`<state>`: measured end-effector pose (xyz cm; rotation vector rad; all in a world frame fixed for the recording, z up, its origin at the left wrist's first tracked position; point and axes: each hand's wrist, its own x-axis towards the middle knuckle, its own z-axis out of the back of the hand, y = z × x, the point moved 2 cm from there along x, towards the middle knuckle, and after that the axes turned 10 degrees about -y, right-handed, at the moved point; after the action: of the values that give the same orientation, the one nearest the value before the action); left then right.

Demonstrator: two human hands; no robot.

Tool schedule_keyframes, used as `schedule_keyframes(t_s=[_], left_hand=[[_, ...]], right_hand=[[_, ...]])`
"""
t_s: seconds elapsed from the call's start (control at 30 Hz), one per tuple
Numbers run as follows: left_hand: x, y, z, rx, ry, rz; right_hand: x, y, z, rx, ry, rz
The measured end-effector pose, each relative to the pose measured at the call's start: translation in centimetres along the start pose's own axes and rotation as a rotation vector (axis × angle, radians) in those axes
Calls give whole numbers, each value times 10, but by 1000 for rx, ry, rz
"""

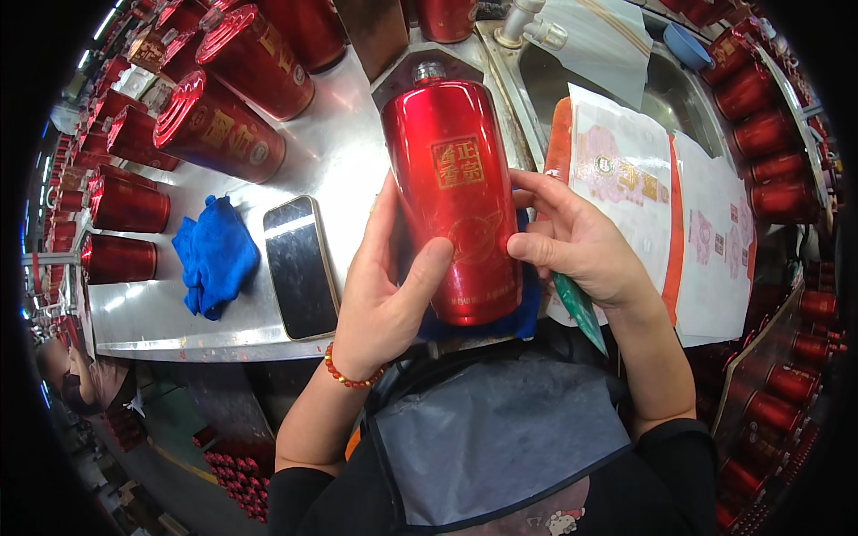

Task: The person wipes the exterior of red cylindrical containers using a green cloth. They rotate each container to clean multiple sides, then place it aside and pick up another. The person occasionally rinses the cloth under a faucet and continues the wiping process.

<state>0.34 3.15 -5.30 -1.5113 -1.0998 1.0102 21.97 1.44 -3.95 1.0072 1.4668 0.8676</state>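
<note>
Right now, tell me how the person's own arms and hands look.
The left hand and right hand are both ungloved. A bracelet of red-orange and gold beads circles the left wrist; no bracelet shows on the right. Black sleeves end around the elbows.

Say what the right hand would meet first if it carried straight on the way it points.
The red bottle: the right hand points left at its side, thumb on its edge. The other fingers run partly out of sight, so their depth is unclear.
</note>
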Motion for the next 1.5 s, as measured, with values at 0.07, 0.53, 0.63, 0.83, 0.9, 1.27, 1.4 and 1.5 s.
schedule_keyframes(t_s=[0.07,0.53,0.63,0.83,0.9,1.27,1.4,1.5], left_hand=[[-1,2,1,-9,-2,13],[0,14,6,187,-48,-89],[-2,11,7,210,-62,-90],[2,13,5,214,-70,-132],[2,12,3,160,-57,-106],[-1,4,2,54,-44,-13],[1,0,2,89,-33,-43],[2,-1,2,92,4,-40]], right_hand=[[1,-1,0,-15,13,9],[10,83,-7,-305,49,363],[22,96,-27,-763,123,759],[11,103,-35,-807,7,778],[23,73,-1,-549,-148,494],[-21,22,8,-77,-114,280],[1,22,43,-185,-283,187],[0,13,28,-308,-66,396]])
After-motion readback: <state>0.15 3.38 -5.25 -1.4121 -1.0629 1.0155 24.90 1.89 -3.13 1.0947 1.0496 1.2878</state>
